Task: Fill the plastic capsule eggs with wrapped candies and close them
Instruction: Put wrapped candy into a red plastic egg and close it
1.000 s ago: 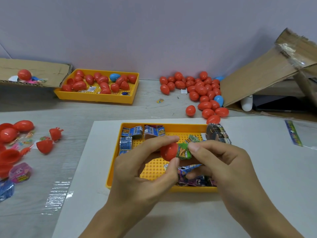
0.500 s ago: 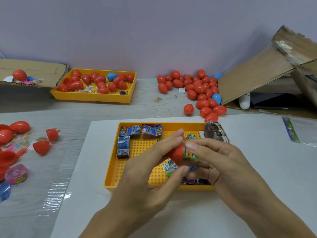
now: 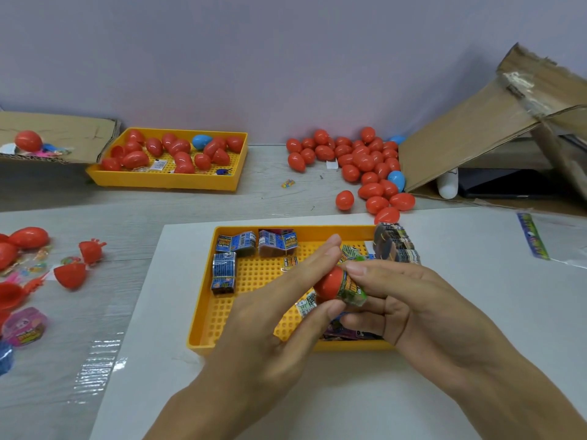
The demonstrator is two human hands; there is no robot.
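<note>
Both hands meet above the near yellow tray (image 3: 203, 312), and the whole job at this moment sits between them. The left hand (image 3: 273, 319) holds a red egg half (image 3: 328, 285), thumb below and fingers stretched over the top. The right hand (image 3: 409, 300) pinches a green wrapped candy (image 3: 352, 290) and pushes it into the half's open mouth, which faces right.

The half and candy lie on one line running left to right, tipped a little down toward the right, so the coming push runs along that line, from the right hand toward the left. Most of the candy sticks out of the half. In my judgement it needs more pressing, or folding, before a second half can close over it (no free half lies within these fingers).

Counts: one egg half and one candy in hand. The near tray holds three blue candy packs (image 3: 224, 273) at its left and back, a dark stack (image 3: 394, 246) at the back right corner, and others hidden under the hands. A far tray (image 3: 165, 182) holds about fifteen eggs, one blue. A loose pile of eggs (image 3: 365, 166) lies beyond, roughly thirty red and three blue.
</note>
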